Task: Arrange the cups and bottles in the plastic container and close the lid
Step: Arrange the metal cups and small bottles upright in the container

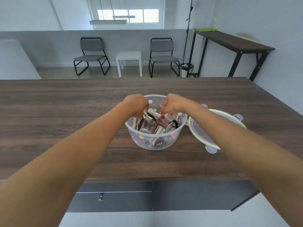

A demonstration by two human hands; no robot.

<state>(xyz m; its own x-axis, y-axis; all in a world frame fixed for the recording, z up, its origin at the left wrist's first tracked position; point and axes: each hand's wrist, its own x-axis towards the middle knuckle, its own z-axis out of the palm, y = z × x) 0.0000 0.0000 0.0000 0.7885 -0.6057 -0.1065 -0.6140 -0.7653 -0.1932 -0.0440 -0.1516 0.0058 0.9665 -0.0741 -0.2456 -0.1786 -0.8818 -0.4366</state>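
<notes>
Two hands are over the bowl at centre frame, and going left to right: the left hand (136, 103) is curled down past the far-left rim of the plastic container (155, 141), its fingers folded under and out of sight among the pieces, so whether it is pinching one I cannot tell. Under it lies the jumble of cups and bottles (150, 123), metal and clear bodies lying tilted against each other, a red-tinted one near the middle. These look hard, smooth and light, likely to slide and clink, and the clear ones may be breakable, so take each by the body, not the tip. The right hand (172, 104) is bunched at the far rim, fingertips pressed together just above the pile; if it holds something, it is too small to make out. The container itself, see-through with coloured dots, stands on the dark wood tabletop (65, 112); its thin wall should flex, so steady it at the rim. At centre right, just beside it and partly behind the right forearm, the lid (201, 133) lies on the tabletop, with clip tabs around its edge; it is stiff enough to lift by the edge.
</notes>
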